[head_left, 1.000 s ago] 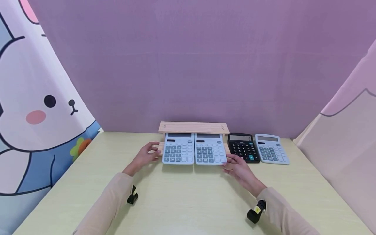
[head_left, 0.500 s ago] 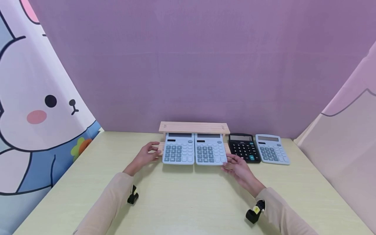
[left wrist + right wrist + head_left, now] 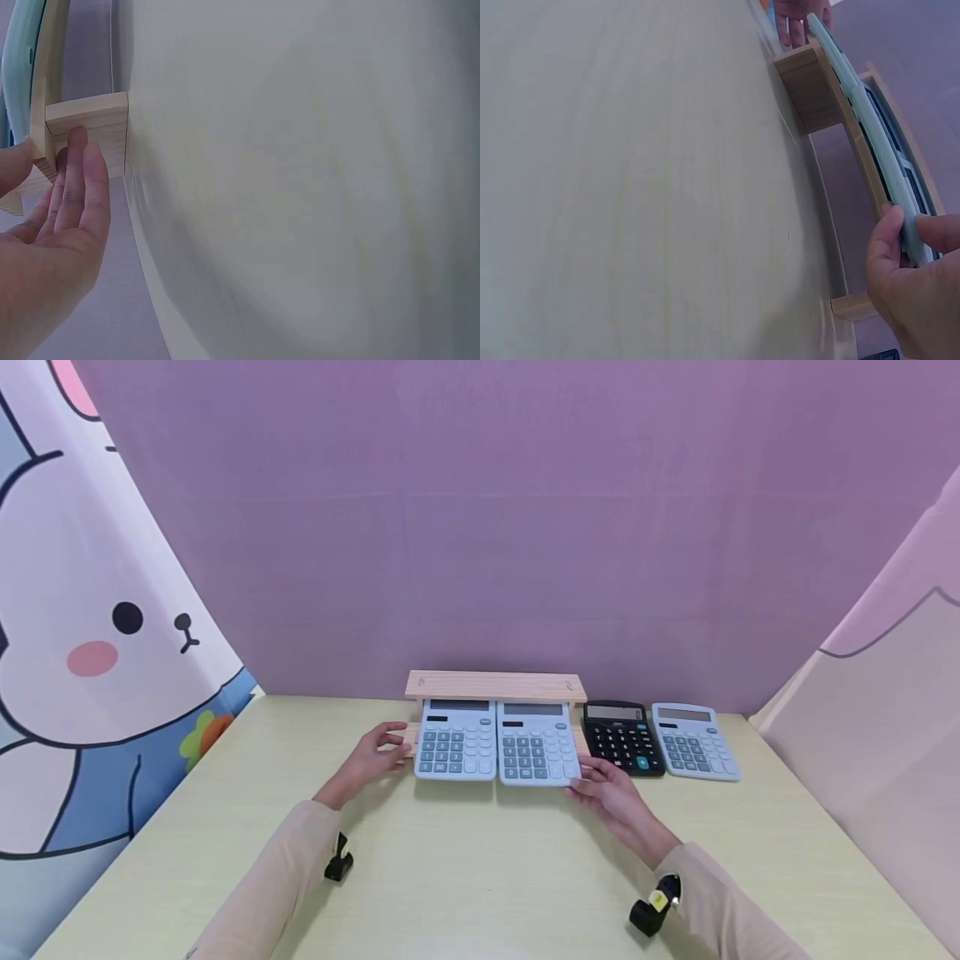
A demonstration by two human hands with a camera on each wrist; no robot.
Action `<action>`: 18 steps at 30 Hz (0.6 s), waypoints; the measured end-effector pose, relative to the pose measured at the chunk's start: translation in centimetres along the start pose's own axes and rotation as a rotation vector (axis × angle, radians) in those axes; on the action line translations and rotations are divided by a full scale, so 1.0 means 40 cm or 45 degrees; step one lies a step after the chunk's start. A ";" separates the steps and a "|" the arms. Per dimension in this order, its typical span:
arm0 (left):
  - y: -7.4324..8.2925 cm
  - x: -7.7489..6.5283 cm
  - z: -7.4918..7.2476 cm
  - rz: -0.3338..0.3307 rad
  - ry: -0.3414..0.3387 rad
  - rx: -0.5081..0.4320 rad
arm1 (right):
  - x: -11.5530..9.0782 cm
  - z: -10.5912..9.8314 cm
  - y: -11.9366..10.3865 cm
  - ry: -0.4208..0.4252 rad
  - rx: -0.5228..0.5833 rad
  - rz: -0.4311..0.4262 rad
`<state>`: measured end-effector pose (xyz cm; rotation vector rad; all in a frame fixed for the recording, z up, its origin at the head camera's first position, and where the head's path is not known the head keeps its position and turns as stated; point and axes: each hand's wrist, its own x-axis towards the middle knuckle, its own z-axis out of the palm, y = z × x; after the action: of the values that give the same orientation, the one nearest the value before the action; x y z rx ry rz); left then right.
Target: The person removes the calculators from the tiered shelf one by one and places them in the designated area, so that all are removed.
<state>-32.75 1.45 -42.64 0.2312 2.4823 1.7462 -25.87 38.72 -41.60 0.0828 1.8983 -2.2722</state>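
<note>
Two light blue calculators stand side by side on a small wooden stand (image 3: 495, 686), the left calculator (image 3: 456, 739) and the right calculator (image 3: 537, 743). My left hand (image 3: 371, 755) holds the left end of the stand's lower board, its thumb on one side and its fingers bent behind, as the left wrist view shows. At the lower right corner of the right calculator, my right hand (image 3: 617, 802) pinches the edge between thumb and fingers. Part of each calculator's top lies beneath the stand's upper board.
Right of the stand, a black calculator (image 3: 624, 739) and another light blue calculator (image 3: 694, 741) lie on the pale table (image 3: 480, 877). Behind the table hangs a purple cloth (image 3: 495, 527). A cartoon-printed cloth (image 3: 90, 677) borders the left side.
The right calculator's lower edge has shifted slightly toward me in my right hand, and more of its display shows. My left hand and the left calculator look the same.
</note>
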 end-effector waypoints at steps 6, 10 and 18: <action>0.001 0.000 0.000 -0.006 0.002 0.004 | -0.006 -0.001 -0.002 0.007 0.004 0.006; 0.002 0.000 0.001 -0.017 -0.004 0.002 | -0.010 -0.001 -0.001 0.003 0.003 0.008; 0.002 -0.001 0.003 0.001 0.003 -0.005 | -0.019 -0.003 -0.002 -0.017 0.002 0.014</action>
<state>-32.69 1.58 -42.62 0.2299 2.4803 1.7527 -25.14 38.94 -41.42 0.0777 1.8855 -2.2615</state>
